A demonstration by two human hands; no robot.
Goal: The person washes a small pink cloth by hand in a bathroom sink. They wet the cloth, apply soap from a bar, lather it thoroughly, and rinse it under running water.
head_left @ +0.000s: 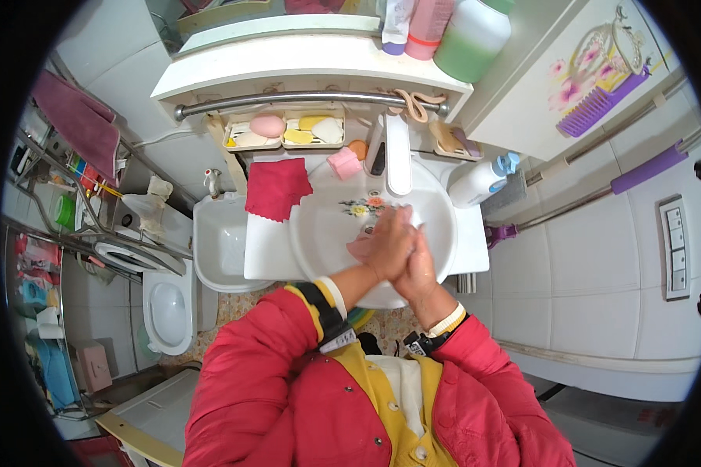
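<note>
Over a white washbasin (pixel 321 251), my left hand (pixel 390 245) and my right hand (pixel 419 262) press palm to palm, their fingers slightly blurred. Which arm belongs to which side is plain from the sleeves; whether something small lies between the palms is hidden. A pink cloth-like piece (pixel 357 249) shows beside my left hand, low in the basin. Beyond the fingertips stands a white faucet (pixel 398 154), with a floral print (pixel 367 206) on the basin below it. A red cloth (pixel 276 188) lies over the counter and the basin's left rim. A pink soap-like block (pixel 344 163) rests on the back rim.
Soap dishes (pixel 284 144) with several soaps stand behind the basin, under a metal rail (pixel 309 97). A white pump bottle (pixel 478 183) stands at the right. Left are a small white sink (pixel 219 245) and a toilet (pixel 168 309). A purple comb (pixel 604 104) hangs on the cabinet.
</note>
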